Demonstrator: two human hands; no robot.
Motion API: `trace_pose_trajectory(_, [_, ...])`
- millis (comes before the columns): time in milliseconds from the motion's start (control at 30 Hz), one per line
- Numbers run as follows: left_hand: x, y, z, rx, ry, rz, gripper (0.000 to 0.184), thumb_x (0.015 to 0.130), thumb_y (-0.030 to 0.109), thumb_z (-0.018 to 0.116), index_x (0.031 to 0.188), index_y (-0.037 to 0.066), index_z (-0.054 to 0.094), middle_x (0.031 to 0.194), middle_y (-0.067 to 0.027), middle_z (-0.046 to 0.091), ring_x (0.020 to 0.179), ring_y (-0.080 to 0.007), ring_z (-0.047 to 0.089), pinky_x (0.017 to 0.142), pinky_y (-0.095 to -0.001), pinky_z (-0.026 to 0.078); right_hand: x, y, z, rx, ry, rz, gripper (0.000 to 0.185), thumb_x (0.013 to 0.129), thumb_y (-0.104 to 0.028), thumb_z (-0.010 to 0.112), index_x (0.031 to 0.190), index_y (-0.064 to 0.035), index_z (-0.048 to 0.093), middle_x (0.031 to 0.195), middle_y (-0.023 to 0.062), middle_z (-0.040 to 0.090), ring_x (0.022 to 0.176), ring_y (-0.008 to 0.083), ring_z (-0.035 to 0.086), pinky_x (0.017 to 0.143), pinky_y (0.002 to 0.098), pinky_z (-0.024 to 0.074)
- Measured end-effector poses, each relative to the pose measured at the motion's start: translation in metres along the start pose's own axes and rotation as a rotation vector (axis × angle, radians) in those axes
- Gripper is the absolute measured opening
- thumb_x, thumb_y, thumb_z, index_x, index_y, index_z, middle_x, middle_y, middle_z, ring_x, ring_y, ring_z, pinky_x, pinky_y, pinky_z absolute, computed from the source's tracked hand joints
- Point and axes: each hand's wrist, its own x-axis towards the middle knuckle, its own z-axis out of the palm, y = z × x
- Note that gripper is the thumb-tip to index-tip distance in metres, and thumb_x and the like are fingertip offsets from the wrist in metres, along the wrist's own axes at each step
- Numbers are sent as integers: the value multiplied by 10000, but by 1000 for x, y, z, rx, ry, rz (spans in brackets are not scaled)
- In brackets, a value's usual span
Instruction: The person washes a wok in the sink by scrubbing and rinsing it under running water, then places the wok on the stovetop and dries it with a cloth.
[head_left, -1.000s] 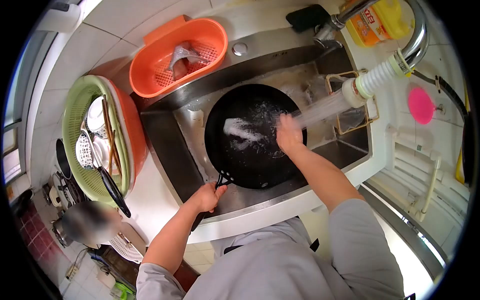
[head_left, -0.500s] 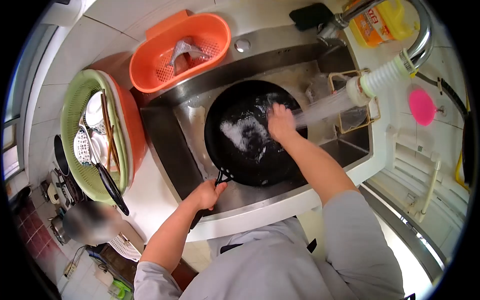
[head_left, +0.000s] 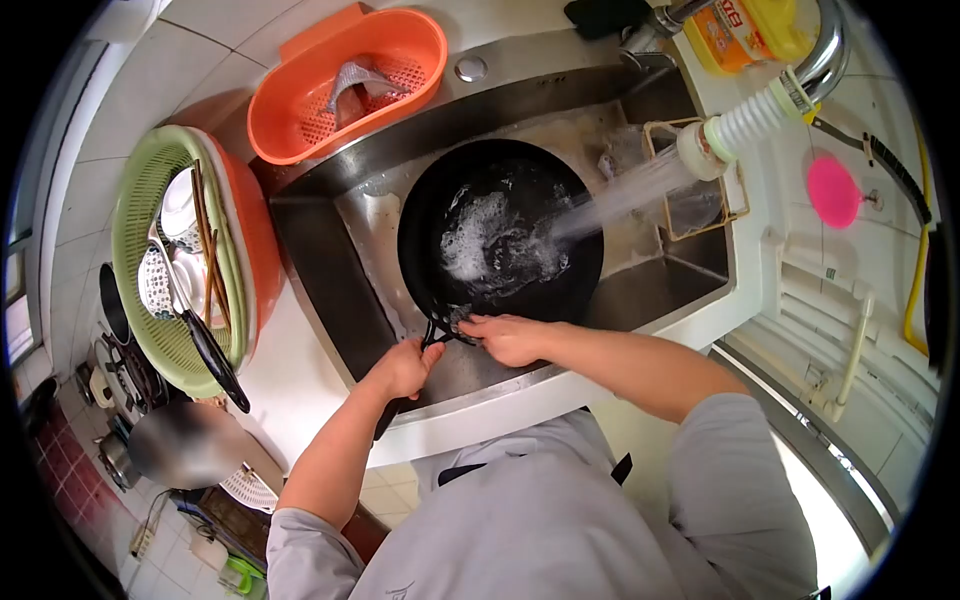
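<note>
A black wok sits in the steel sink, with foamy water inside it. My left hand is wrapped round the wok's handle at its near left side. Close beside it, my right hand has its fingers together at the wok's near rim, by the handle joint; whether they pinch something is hidden. From the faucet's ribbed white hose a stream of water runs into the wok from the right.
An orange basket holding fish-like pieces stands behind the sink. Left of the sink, a green basket holds bowls, chopsticks and a black-handled utensil. A yellow bottle is behind the faucet. A wire rack is at the sink's right.
My right hand has moved from inside the wok toward me, to the near rim beside the handle. The water stream now falls unblocked into the wok. My left hand stays on the handle.
</note>
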Motion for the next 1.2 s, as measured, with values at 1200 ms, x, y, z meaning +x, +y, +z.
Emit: trace_pose_trajectory(1200, [1,9,-4,-9,-35,-37,514,985,477,455,914,-30,501,609,-84,551,473,-174,568,510,-330,471,70,26,-92,-418,627,318,749,825,-187,591,1496,-159,260,1565,161,155,1405,506,111,1102,647,180])
